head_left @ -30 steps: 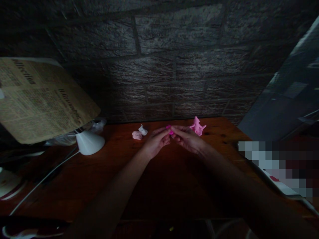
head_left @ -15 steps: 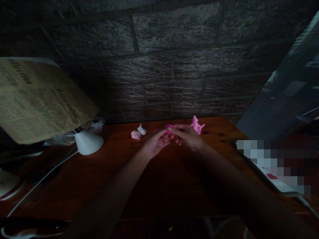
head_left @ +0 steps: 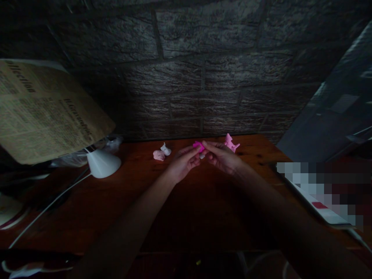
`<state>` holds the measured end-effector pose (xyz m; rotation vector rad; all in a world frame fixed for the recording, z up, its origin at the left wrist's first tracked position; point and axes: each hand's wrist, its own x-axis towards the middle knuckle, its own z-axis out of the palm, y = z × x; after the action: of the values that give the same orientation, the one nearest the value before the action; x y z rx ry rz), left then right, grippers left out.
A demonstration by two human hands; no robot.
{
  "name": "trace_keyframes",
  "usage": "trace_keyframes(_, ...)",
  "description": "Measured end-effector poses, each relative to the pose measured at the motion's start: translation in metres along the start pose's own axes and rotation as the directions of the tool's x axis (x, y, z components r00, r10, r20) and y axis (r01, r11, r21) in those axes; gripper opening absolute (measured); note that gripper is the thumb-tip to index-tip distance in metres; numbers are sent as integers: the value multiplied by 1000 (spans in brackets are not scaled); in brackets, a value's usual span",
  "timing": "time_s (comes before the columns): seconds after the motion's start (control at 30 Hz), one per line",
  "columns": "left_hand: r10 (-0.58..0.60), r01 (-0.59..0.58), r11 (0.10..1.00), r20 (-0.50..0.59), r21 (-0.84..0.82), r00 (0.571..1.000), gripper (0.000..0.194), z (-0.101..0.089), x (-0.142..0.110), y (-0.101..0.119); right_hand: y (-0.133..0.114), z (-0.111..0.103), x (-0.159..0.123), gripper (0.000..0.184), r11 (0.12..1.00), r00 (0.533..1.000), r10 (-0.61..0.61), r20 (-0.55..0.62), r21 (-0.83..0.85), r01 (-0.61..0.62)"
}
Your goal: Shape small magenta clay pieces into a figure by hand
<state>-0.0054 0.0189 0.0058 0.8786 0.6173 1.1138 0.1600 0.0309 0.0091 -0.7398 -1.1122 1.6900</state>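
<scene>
Between my two hands is a small bright pink piece [head_left: 198,146], soft-looking like modelling clay. My left hand [head_left: 186,161] pinches it from the left with thumb and fingers. From the right, the thumb and fingers of my right hand [head_left: 222,157] close on its edge. A small greyish bit [head_left: 202,156] shows just below, between the fingertips; its kind is unclear. Behind my right hand stands a paler pink shaped figure [head_left: 230,143], partly hidden. Left of my left hand lie a light pink lump [head_left: 159,155] and a white lump [head_left: 166,150], side by side.
A lamp with a newsprint shade [head_left: 55,112] and white base [head_left: 104,163] stands at the left, its white cord [head_left: 49,209] crossing the wooden table [head_left: 186,217]. A dark brick wall [head_left: 186,77] rises behind. A white-edged device [head_left: 328,215], partly blurred out, lies at the right.
The hands have shifted slightly, and more of the bright pink piece shows between the fingertips. My right thumb has moved up along it. The view has tilted a little.
</scene>
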Motion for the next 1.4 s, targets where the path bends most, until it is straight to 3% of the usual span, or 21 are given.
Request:
trace_keyframes(0.2,-5,6,1000,-18,10,1000,20,0,0,-1,2,0,-1,28,999,998,40,45,18,-41)
trace_keyframes(0.5,46,-41,989,-37,139,998,16,-1,1,-2,3,-5,3,25,999,999,51,20,-5,-51)
trace_keyframes(0.73,55,-48,995,-85,89,995,19,0,2,0,2,-1,-1,25,999,999,49,14,-15,-49)
trace_keyframes(0.87,49,-46,993,-32,106,998,14,-1,0,1,3,-2,1,27,999,1000,13,-7,-49,-13)
trace_keyframes(0.97,120,-119,974,5,192,993,24,-2,0,-1,3,-3,2,35,997,999,-31,-45,-66,28)
trace_keyframes(1.1,227,-213,929,-12,302,974,23,-4,2,-5,1,0,2,41,987,996,-62,-62,-151,52)
trace_keyframes(1.23,240,-232,942,-3,242,971,21,1,0,-5,1,4,0,39,981,992,-103,-68,-169,90)
trace_keyframes(1.4,243,-226,959,-81,172,967,20,6,-2,-5,3,10,-1,37,987,993,-94,-75,-135,83)
